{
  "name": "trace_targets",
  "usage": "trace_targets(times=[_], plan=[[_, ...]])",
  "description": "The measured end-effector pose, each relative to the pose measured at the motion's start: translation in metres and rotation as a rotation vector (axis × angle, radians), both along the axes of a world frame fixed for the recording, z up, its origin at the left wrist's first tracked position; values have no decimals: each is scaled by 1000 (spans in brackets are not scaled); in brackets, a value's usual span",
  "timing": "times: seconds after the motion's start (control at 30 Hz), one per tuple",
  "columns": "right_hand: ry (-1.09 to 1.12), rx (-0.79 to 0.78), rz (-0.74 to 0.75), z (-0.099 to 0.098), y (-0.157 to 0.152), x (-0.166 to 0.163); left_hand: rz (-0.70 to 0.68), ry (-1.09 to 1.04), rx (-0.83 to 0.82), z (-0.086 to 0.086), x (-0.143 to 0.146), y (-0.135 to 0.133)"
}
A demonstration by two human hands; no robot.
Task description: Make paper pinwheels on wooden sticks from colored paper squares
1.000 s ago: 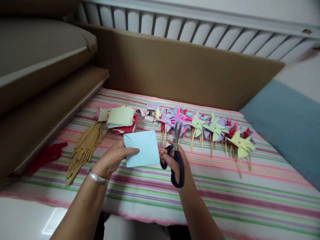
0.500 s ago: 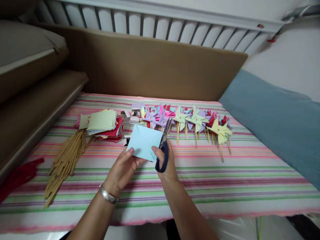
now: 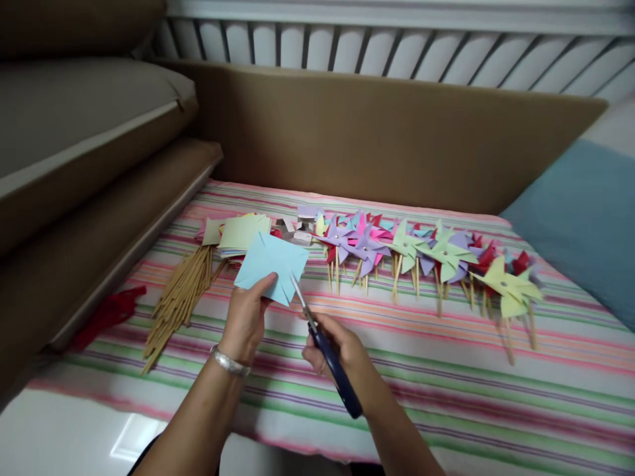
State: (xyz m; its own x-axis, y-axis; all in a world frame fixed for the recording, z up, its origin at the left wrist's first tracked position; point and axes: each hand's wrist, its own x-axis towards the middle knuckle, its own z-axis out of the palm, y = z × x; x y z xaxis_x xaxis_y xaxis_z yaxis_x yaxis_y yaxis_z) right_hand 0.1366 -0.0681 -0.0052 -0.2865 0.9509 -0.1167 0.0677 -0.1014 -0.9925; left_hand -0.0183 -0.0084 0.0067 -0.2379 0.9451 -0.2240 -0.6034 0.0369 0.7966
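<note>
My left hand (image 3: 248,316) pinches a light blue paper square (image 3: 272,264) by its lower edge and holds it above the striped cloth. A silver bangle sits on that wrist. My right hand (image 3: 337,350) grips dark blue scissors (image 3: 325,347), blades pointing up-left with their tips at the paper's lower right corner. The paper shows slits at its corners.
On the striped cloth (image 3: 446,370) lie a stack of coloured paper squares (image 3: 241,233), a bundle of wooden sticks (image 3: 181,294) and a row of finished paper pinwheels (image 3: 421,254). Brown cushions (image 3: 74,165) rise at left, a cardboard panel (image 3: 377,139) behind, a blue pillow (image 3: 590,218) at right.
The left hand turned the blue square and shifted its grip to the lower edge. The scissors swung from upright to slanting up-left, with their tips at the paper's corner.
</note>
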Motion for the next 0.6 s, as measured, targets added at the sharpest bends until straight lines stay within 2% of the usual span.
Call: trace_targets(times=[0.07,0.2,0.43,0.6], plan=[[-35,-70,80,0,-5,-3,17,6,17,1,-9,2],[-61,-157,114,-4,-5,-11,18,-4,21,1,-20,4],[-58,-262,72,-4,-4,-17,-9,-16,22,2,-24,2],[-33,-279,54,-1,-4,-19,-28,-4,37,4,-20,0]])
